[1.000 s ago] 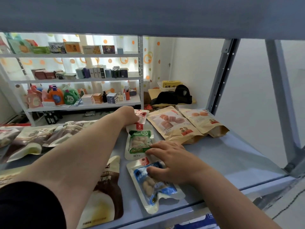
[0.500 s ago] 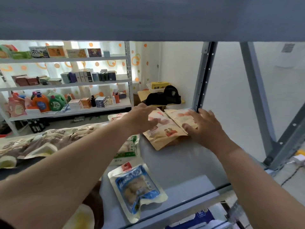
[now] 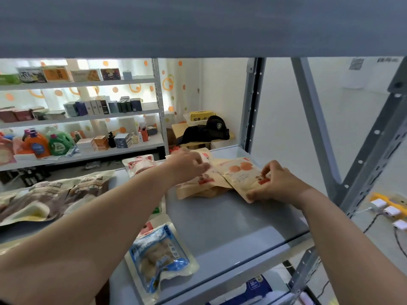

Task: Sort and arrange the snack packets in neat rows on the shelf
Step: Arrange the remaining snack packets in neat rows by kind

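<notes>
At centre frame the right hand [image 3: 279, 183] curls fingers and thumb around the near edge of the orange-print kraft pouch [image 3: 242, 175], which lies on the grey shelf [image 3: 220, 216]. The left hand [image 3: 187, 166] is blurred and seems to pinch the second kraft pouch [image 3: 204, 183], partly covering it. The left forearm hides one edge of the blue packet [image 3: 158, 256] at lower centre.

Probably a small shop or stockroom: snack packets [image 3: 158, 258] lie on a grey metal shelf [image 3: 220, 216], and behind it another rack [image 3: 157, 95] carries detergent bottles [image 3: 59, 144] and rows of boxes [image 3: 97, 106].
</notes>
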### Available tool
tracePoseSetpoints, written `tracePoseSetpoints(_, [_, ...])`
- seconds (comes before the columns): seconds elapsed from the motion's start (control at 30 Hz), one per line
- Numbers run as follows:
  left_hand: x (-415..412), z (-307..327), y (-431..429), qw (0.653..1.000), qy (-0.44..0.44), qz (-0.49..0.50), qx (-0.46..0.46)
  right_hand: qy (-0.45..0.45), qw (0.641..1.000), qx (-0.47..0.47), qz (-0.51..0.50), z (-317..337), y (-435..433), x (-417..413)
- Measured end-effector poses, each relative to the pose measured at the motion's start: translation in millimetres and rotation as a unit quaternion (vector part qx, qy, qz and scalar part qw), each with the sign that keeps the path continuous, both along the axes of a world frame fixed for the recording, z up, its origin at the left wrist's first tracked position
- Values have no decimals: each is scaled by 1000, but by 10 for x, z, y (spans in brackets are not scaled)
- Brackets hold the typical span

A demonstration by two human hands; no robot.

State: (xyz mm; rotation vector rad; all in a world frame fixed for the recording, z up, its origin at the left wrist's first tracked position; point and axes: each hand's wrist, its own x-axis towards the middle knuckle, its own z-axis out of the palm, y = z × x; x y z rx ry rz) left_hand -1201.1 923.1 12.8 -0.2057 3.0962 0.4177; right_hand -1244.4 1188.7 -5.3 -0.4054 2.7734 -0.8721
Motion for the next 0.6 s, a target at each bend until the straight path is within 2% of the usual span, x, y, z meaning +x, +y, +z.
tracePoseSetpoints(0.03, [33,92,15,998,-13,45,-36,-11,1000,-5,-5,44,-4,-19])
tracePoseSetpoints(0.1, [119,232,86,988,-111,88,-67,-11,1000,-4,-20,97,-40,-57])
tracePoseSetpoints(0.13, [140,249,140,983,-148,91,-53,-7,1000,-2,-29,99,-59,-77])
tracePoseSetpoints(0.2, [132,239,150,981,-160,106,-4,-25,998,-32,-48,60,-74,-106])
tracePoseSetpoints(0.33, [-35,86,-57,956,-101,212,177,-42,994,-85,-49,-38,-27,-40])
tracePoseSetpoints(0.43, [-98,-25,-143,911,-26,257,321,-12,990,-135,-45,-92,-9,62])
tracePoseSetpoints(0.6, [-125,-220,-205,837,26,232,495,1,971,-226,-80,-212,60,320])
